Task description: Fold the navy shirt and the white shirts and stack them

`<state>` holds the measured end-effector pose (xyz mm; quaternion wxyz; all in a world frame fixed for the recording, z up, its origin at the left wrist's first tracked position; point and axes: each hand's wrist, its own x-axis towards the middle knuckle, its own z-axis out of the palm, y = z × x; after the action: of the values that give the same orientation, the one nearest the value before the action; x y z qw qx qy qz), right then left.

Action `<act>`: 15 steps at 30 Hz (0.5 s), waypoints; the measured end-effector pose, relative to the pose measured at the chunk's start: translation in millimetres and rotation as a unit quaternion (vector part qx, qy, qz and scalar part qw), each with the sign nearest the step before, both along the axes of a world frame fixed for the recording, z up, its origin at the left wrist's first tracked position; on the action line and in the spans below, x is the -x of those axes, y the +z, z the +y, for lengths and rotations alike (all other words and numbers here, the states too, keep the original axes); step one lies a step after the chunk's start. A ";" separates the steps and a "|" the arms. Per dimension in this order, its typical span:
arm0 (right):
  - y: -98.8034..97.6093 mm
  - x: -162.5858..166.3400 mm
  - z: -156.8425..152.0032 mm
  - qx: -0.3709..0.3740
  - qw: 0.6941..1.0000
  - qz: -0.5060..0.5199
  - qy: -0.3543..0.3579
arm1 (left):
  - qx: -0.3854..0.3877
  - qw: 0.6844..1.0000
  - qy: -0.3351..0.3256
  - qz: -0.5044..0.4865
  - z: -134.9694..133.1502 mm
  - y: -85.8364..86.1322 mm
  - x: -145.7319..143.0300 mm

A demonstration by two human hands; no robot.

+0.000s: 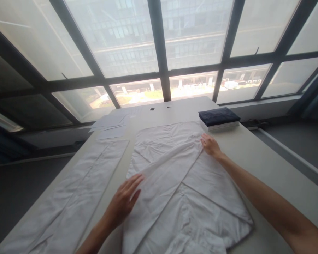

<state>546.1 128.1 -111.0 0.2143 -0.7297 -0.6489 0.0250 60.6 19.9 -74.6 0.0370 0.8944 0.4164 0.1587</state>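
Daylight enters through the large dark-framed glass window (161,53); glare whitens its lower panes. Below the window, soft shadows mark the creased white cloth (164,187). Haze lowers contrast; wide-angle distortion stretches the edges.

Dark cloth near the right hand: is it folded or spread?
Folded: the dark cloth sits as a compact, flat-topped block on a white stack.

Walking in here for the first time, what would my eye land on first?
Probably the bright, dark-framed window filling the upper part of the view. Below it, the left hand and right hand are at the creased white cloth on the pale table. Near the table's far right, a dark folded cloth stands out.
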 end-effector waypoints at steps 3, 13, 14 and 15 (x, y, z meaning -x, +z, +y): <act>10.6 -8.2 29.7 0.006 1.000 0.006 -0.025 | 0.011 0.992 0.113 -0.062 34.6 -0.4 12.8; 11.9 -17.4 89.1 0.074 0.993 0.041 -0.081 | 0.212 0.949 0.151 -0.179 58.3 -1.4 35.3; 11.9 -16.8 89.9 0.068 0.993 0.043 -0.082 | 0.214 0.947 0.152 -0.185 57.8 -2.5 35.6; 11.9 -15.9 90.2 0.059 0.994 0.045 -0.084 | 0.213 0.947 0.151 -0.188 57.5 -4.0 35.9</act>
<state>562.1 218.3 -99.1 0.2012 -0.7912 -0.5723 0.0774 24.7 77.5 -78.6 0.2804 0.7462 0.5560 0.2354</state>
